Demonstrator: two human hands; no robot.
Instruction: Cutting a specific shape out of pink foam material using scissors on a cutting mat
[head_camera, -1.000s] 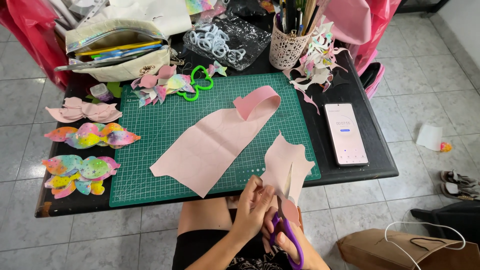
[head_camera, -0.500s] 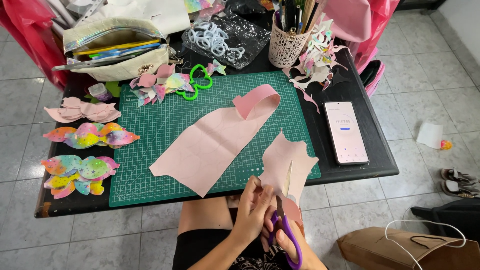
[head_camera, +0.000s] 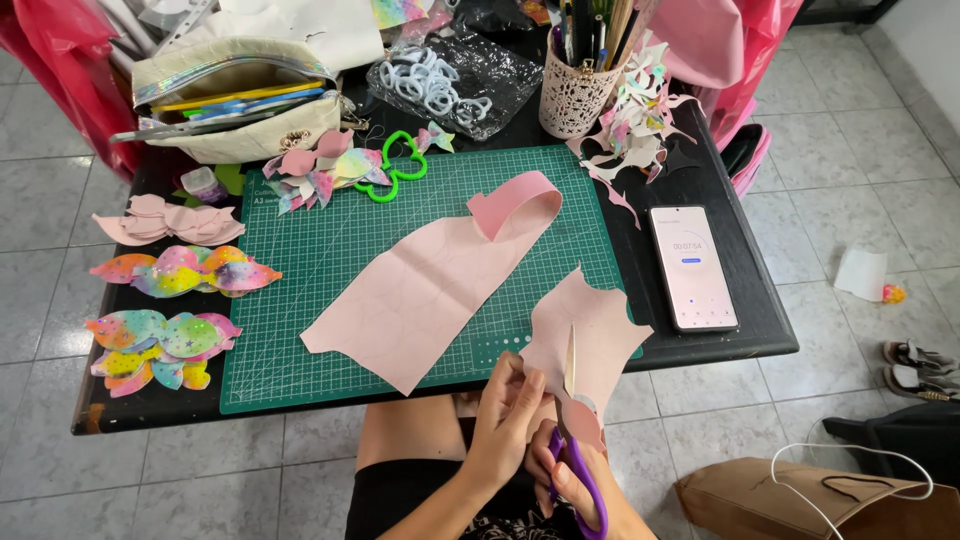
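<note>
My left hand (head_camera: 505, 422) pinches the lower edge of a small pink sheet piece (head_camera: 590, 335) held over the table's front edge. My right hand (head_camera: 575, 482) grips purple-handled scissors (head_camera: 578, 455), whose blades point up into that piece. A larger pink sheet (head_camera: 430, 290) with a curled top end lies on the green cutting mat (head_camera: 300, 290) just beyond my hands.
A phone (head_camera: 692, 266) lies right of the mat. Pastel and rainbow cut shapes (head_camera: 170, 270) line the table's left side. A pencil case (head_camera: 235, 100), green cutter (head_camera: 393, 170), bag of white rings (head_camera: 440, 85) and pen cup (head_camera: 580, 95) stand at the back. A brown bag (head_camera: 820, 500) sits on the floor.
The small pink piece has turned and shifted slightly in my hands as the scissors work along it. Everything on the table stays put.
</note>
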